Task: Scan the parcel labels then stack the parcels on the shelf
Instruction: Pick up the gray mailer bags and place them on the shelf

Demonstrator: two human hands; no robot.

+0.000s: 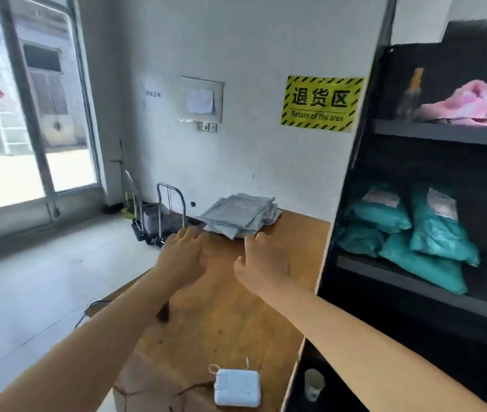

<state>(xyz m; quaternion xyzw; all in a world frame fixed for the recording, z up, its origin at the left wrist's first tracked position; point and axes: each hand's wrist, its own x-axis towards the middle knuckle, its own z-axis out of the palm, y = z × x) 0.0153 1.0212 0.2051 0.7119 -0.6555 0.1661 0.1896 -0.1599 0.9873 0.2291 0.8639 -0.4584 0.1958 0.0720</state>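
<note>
A pile of grey parcel bags (240, 215) lies at the far end of the wooden table (224, 316). Both my arms reach out over the table toward it. My left hand (182, 254) is stretched forward with fingers relaxed, its fingertips just short of the pile's near-left corner. My right hand (261, 263) is also held out with loose fingers, fingertips at the pile's near edge. Neither hand holds anything. The black shelf (432, 289) stands at the right, with several teal parcels (420, 242) on its middle level.
A small white knitted pouch (237, 388) lies near the table's front with a dark cable beside it. A pink parcel (474, 108) sits on the upper shelf level. A metal trolley (159, 215) stands by the wall beyond the table. A paper cup (314, 383) sits low in the shelf.
</note>
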